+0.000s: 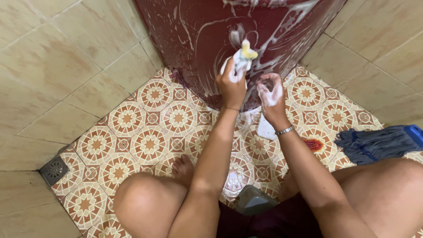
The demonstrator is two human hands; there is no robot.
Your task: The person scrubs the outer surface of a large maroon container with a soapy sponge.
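Observation:
A large dark red barrel point(207, 31) stands on the patterned tile floor point(145, 132), its wall streaked with white soap foam. My left hand point(231, 86) grips a soapy white and yellow sponge point(242, 57) pressed against the barrel's lower wall. My right hand point(269, 94) is beside it, covered in foam, fingers loosely curled with nothing clearly held, close to the barrel. A metal bracelet point(284, 130) sits on that wrist. I am squatting, with my knees at the bottom of the view.
A blue string mop head point(379, 143) lies on the floor at the right. A small red scrubber point(313, 144) lies near it. A floor drain point(53, 169) sits at the left corner. Beige tiled walls enclose both sides. A grey object point(253, 200) lies between my legs.

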